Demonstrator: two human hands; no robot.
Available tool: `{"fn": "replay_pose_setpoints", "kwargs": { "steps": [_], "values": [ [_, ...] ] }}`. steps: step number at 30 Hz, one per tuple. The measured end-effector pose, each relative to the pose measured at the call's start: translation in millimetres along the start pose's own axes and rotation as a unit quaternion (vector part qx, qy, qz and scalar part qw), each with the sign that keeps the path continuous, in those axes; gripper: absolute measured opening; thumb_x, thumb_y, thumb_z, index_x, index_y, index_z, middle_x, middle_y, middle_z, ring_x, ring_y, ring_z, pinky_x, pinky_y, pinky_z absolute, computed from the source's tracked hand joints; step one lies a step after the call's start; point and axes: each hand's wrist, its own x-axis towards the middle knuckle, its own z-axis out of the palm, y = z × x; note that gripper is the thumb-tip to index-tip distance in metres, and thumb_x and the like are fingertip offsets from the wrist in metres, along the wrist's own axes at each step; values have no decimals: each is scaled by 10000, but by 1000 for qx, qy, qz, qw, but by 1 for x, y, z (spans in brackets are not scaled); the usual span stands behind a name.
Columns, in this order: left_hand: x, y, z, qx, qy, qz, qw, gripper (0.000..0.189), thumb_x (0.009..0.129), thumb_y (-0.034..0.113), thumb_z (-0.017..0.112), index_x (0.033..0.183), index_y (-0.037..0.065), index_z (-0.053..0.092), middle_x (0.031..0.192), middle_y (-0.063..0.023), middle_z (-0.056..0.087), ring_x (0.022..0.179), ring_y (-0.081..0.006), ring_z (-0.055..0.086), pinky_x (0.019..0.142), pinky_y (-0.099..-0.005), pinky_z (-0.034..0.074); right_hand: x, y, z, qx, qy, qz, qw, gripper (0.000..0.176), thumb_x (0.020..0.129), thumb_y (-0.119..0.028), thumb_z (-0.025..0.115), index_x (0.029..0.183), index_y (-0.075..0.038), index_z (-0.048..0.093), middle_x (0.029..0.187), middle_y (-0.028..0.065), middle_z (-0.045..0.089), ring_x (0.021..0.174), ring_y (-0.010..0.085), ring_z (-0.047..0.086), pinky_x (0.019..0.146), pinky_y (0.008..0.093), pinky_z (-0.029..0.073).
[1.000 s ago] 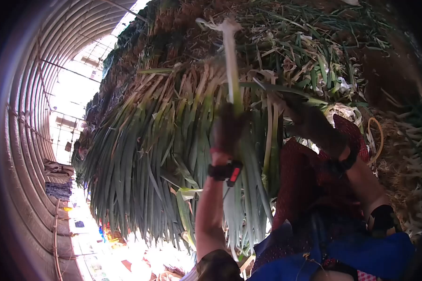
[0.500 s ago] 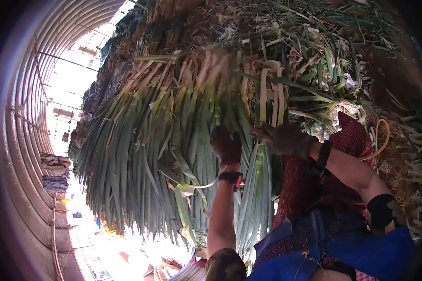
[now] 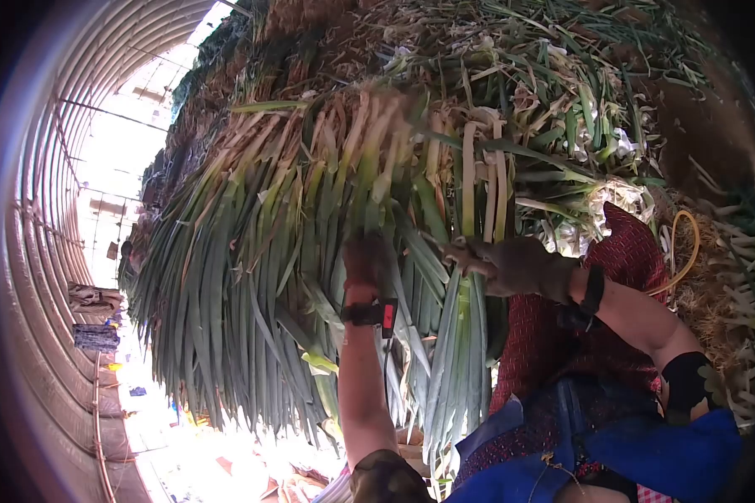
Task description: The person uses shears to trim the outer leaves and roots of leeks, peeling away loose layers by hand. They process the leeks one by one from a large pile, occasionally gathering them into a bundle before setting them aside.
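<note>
A thick row of long green onions [image 3: 218, 293] lies in front of me, with pale yellowish stems at the top and leaves hanging down. My left hand [image 3: 366, 261], in a dark glove, is pressed among the leaves at the middle of the row; its fingers are blurred and hidden by shadow. To its right, my right hand [image 3: 512, 267], also gloved, hovers by the row's right end with fingers curled together. A thin tip seems to stick out from them, too small to name. Several onion stalks [image 3: 468, 189] stand apart just above this hand.
Loose onion leaves and trimmings [image 3: 554, 92] are heaped behind and to the right. Dark red patterned cloth [image 3: 528, 352] covers my legs. A yellow hose-like loop [image 3: 689, 251] is at the right. More onions [image 3: 742, 293] lie along the right edge. A ribbed tunnel wall [image 3: 38, 251] curves at the left.
My left hand has moved left and in among the leaves, and the leaves there have shifted. The right hand has moved slightly right and down, fingers still curled.
</note>
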Motion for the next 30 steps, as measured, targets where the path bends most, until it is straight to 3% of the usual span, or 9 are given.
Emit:
{"fn": "replay_pose_setpoints", "kwargs": {
  "steps": [4, 9, 12, 15, 18, 19, 21, 26, 30],
  "values": [
    [2, 40, -22, -285, 39, -25, 957, 140, 903, 116, 582, 964, 13, 655, 712, 21, 594, 611, -99, 558, 546, -290, 448, 7, 16, 8, -15, 41, 20, 999, 858, 732, -336, 735, 1472, -153, 340, 875, 178, 696, 782, 371, 697, 702, 482, 548],
    [-36, 117, -14, -271, -66, -246, 928, 226, 923, 187, 596, 1059, 12, 636, 807, -61, 640, 657, -164, 611, 579, -330, 480, -2, 12, -7, -4, 87, -6, 996, 842, 712, -277, 747, 1451, -166, 360, 851, 182, 692, 759, 386, 690, 678, 482, 548],
    [-76, 87, 58, -114, 47, -61, 990, 213, 908, 203, 599, 1038, 37, 627, 836, -92, 662, 658, -203, 646, 590, -371, 528, 5, 26, 7, -6, 139, -22, 990, 879, 719, -295, 746, 1480, -142, 332, 869, 192, 691, 770, 387, 685, 676, 479, 546],
    [-115, 77, 100, 172, 124, 162, 964, 206, 928, 242, 595, 1016, 57, 611, 776, -84, 648, 614, -197, 646, 542, -360, 532, 16, 35, -3, -21, 159, 8, 987, 955, 720, -337, 749, 1524, -95, 294, 922, 205, 694, 794, 385, 678, 672, 470, 540],
    [-109, 73, 109, 239, 93, 187, 948, 187, 953, 274, 584, 942, 91, 618, 739, -60, 622, 607, -182, 636, 526, -343, 519, 5, 26, -19, 0, 142, -7, 990, 983, 705, -346, 763, 1526, -89, 287, 907, 204, 689, 773, 385, 673, 663, 461, 543],
    [-98, 94, 89, 31, 57, 38, 997, 201, 961, 274, 580, 1000, 81, 622, 814, -66, 632, 649, -182, 639, 555, -347, 520, 0, 20, -17, -8, 128, -22, 992, 984, 705, -350, 765, 1524, -85, 288, 896, 201, 688, 768, 382, 673, 665, 458, 545],
    [-57, 142, 5, -373, -28, -260, 890, 260, 977, 272, 572, 1116, 61, 632, 964, -78, 652, 733, -180, 644, 613, -356, 521, -2, 20, -15, -13, 125, -12, 992, 977, 714, -358, 763, 1523, -82, 288, 871, 196, 683, 769, 372, 676, 670, 452, 548],
    [43, 191, -119, -716, 14, 65, 695, 536, 993, 500, 513, 1249, 35, 592, 1078, -119, 666, 1034, -243, 653, 969, -415, 520, 7, 19, 1, -68, 54, 24, 996, 930, 745, -362, 748, 1514, -90, 301, 833, 182, 677, 782, 347, 693, 676, 443, 552],
    [96, 116, -98, -669, 88, -69, 735, 549, 911, 513, 602, 1216, 57, 622, 1105, -141, 676, 1039, -300, 656, 933, -407, 529, 7, 13, 17, -14, 51, -35, 998, 856, 736, -310, 734, 1475, -117, 348, 833, 170, 687, 769, 360, 694, 674, 471, 546]
  ]
}}
